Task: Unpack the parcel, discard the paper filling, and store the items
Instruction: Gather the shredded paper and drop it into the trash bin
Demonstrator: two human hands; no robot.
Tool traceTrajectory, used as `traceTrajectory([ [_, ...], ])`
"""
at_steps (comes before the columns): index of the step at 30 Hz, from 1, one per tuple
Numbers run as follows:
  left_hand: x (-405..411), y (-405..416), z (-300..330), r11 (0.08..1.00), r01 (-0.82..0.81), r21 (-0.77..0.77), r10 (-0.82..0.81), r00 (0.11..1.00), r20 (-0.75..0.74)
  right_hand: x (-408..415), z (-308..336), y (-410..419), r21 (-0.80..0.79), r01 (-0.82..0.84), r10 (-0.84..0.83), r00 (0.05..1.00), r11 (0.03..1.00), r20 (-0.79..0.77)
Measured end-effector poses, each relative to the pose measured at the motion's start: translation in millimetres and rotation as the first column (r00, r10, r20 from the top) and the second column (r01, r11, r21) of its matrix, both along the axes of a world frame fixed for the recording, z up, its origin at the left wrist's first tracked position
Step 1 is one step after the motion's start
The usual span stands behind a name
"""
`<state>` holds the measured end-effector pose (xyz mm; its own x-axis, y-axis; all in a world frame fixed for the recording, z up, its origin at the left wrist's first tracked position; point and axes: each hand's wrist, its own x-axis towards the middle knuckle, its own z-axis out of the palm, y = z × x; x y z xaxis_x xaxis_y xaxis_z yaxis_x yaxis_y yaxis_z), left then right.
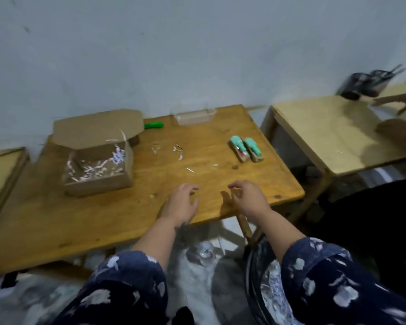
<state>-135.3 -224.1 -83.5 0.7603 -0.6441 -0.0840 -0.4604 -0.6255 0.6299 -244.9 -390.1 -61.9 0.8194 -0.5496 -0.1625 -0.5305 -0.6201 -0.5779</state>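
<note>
Both hands, left (181,202) and right (249,199), hover loose, each grip empty, over the surface (103,219); box (99,170) of shreds left, two packets (246,148) beyond.

One open cardboard box (99,170) with shredded paper (92,171) inside sat beyond and to the left of the left hand's fingers (192,187), and two green-topped packets (245,151) lay side by side beyond the right hand's fingers (234,184). There was one clear plastic tray (195,116) and one green-handled tool (154,125) farther out past both hands. Several loose paper shreds (178,151) were scattered between the box and the packets, and two hands (181,202) hovered at the near edge of one wooden table (56,221).
</note>
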Motion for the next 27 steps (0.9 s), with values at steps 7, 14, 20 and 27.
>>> traceTrajectory([
  [7, 76.4, 47.2, -25.4, 0.983, -0.084, 0.164, 0.062, 0.989, 0.136, 74.5, -36.8, 21.2, -0.13, 0.008, -0.031, 0.983, 0.992, -0.178],
  [14, 110.9, 41.9, -44.3, 0.982, -0.108, 0.155, 0.059, 0.956, 0.289, 154.4, -61.7, 43.1, -0.343, -0.155, 0.079, 0.971, 0.926, -0.227],
  [20, 110.5, 39.3, -46.5, 0.977, -0.158, 0.145, 0.107, 0.945, 0.309, 230.6, -59.4, 45.3, -0.258, -0.319, 0.292, 0.947, 0.912, -0.137],
  [27, 113.6, 39.3, -49.9, 0.975, -0.167, 0.149, 0.111, 0.94, 0.322, 278.0, -50.0, 51.9, -0.255, -0.561, 0.559, 0.825, 0.788, -0.087],
])
